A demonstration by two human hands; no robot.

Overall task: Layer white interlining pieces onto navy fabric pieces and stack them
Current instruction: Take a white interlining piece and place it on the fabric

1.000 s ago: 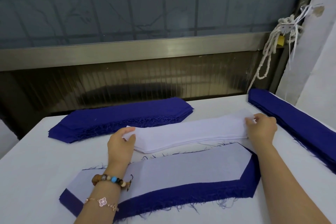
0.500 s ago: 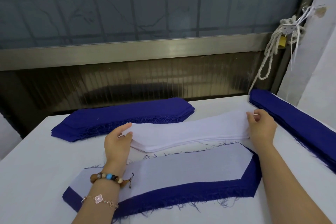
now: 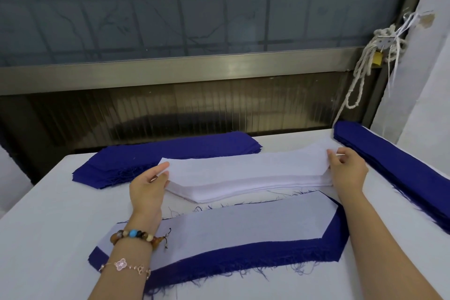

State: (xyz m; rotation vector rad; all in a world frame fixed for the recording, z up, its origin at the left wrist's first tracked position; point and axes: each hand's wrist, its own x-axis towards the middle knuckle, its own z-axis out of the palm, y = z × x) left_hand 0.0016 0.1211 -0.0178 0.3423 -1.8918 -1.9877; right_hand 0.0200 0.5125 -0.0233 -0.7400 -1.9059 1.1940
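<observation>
View from the head camera as I watch remotely, items listed by size.

(a) White-covered table (image 3: 48, 214), filling the lower half of the view; behind it are a frosted window pane (image 3: 170, 7) and a brushed metal rail (image 3: 170, 70).

(b) Right navy stack (image 3: 401, 173), a long pile along the table's right edge.

(c) Far navy stack (image 3: 170, 153), lying at the back left, its frayed edge facing me.

(d) Layered piece: a navy fabric piece (image 3: 243, 253) nearest to me, with a placed interlining piece (image 3: 243, 224) flat on it. Navy shows along the near edge and at both ends.

(e) White interlining stack (image 3: 243, 182), in the middle of the table, between the far navy stack and the layered piece.

(f) Top interlining sheet (image 3: 243, 163), raised at both ends off the white stack.

(g) Left hand (image 3: 148, 190), with thumb above and fingers beneath, pinching the sheet's left end.

(h) Right hand (image 3: 348, 170), with fingertips closed on the sheet's right end.

(i) Rope (image 3: 365, 68), knotted at the window frame, with a brass padlock (image 3: 377, 58). I see a small tag at the knot, too small for me to read.

(j) Bead bracelet (image 3: 136, 235) and clover chain bracelet (image 3: 124, 265), both on the left wrist.
</observation>
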